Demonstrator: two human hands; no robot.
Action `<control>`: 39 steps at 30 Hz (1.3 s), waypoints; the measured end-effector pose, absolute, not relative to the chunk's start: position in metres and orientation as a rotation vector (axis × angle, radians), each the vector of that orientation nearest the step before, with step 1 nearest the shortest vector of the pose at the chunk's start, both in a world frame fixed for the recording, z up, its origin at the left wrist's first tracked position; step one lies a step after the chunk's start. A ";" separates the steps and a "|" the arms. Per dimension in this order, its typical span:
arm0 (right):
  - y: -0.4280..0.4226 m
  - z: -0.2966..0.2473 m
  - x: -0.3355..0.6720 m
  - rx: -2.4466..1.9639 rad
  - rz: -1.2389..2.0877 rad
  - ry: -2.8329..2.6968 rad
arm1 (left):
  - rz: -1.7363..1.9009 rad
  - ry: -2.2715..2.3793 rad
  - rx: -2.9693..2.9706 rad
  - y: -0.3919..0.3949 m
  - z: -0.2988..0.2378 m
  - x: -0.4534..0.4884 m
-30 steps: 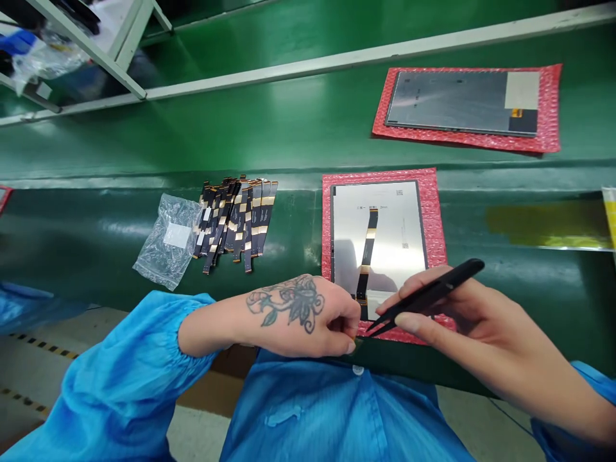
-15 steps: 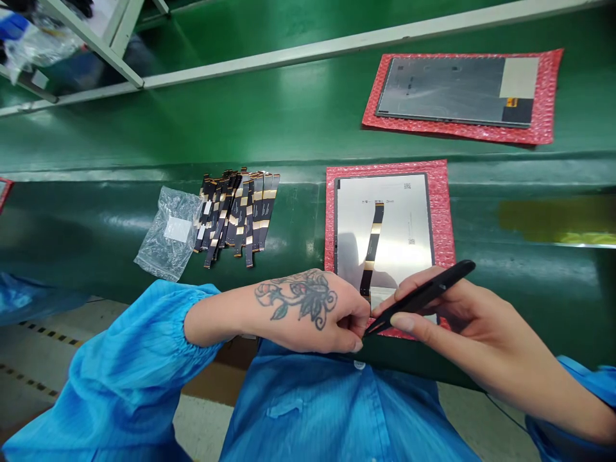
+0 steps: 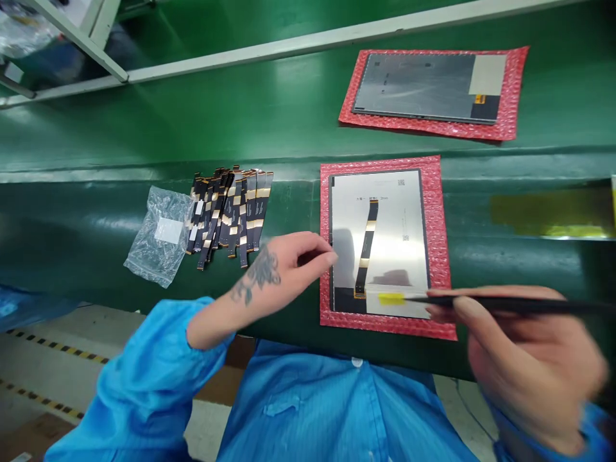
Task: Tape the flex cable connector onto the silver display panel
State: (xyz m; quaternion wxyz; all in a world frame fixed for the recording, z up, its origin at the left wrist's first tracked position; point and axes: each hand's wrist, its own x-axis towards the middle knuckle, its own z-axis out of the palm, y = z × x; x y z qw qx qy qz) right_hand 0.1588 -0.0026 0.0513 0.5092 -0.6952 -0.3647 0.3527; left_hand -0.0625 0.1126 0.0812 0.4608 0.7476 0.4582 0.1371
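My right hand (image 3: 534, 359), slightly blurred, grips black tweezers (image 3: 500, 304) that point left. At their tip is a small strip of yellow tape (image 3: 391, 299), over the lower part of a silver display panel (image 3: 402, 263). Lengthwise on the panel lies a black and gold flex cable (image 3: 367, 247), its lower end at the panel's black strip. Just left of the panel's edge is my left hand (image 3: 289, 266), thumb and forefinger pinched together with nothing visible between them. Red bubble wrap (image 3: 437, 224) lies under the panel.
A pile of flex cables (image 3: 231, 215) lies to the left, beside a clear plastic bag (image 3: 156, 240). Farther back, a second display panel (image 3: 418, 90) rests on red bubble wrap. Yellow film (image 3: 553, 212) is at the right. A metal rail (image 3: 269, 54) crosses the green bench.
My left hand has moved left and up, off the panel's lower edge. My right hand has shifted right with the tweezers, now level, and yellow tape shows at their tip.
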 end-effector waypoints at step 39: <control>-0.016 0.005 0.115 -1.510 0.945 -0.584 | 0.840 1.112 2.462 0.030 -0.002 -0.056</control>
